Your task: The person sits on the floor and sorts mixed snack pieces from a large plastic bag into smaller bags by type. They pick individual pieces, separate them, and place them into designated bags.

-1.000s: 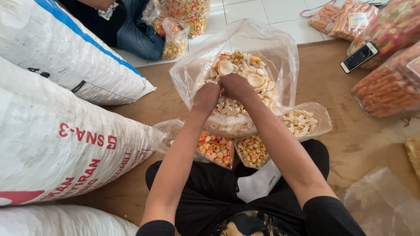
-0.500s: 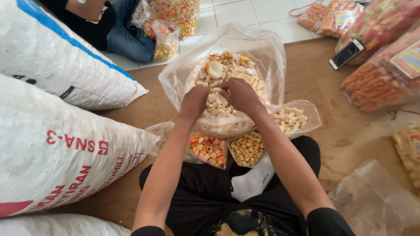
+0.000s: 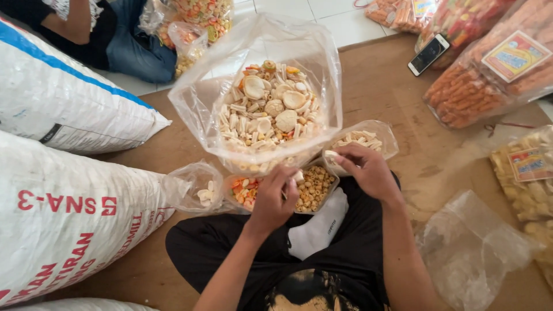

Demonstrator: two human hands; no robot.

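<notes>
So from my remote seat I'm seeing big white woven sacks piled along the left, then a nearly empty little clear bag lying on the brown floor mat. Next over, the left hand is curling its fingers down over the small open bag of orange and white crackers, pinching something small, can't tell what. Just above it the big clear bag of mixed pale crackers is standing open. The right hand is gripping the rim of the small bag of pale stick crackers, with the bag of little round rings sitting between both hands. Further right, a phone is lying by packets of orange snack sticks.
</notes>
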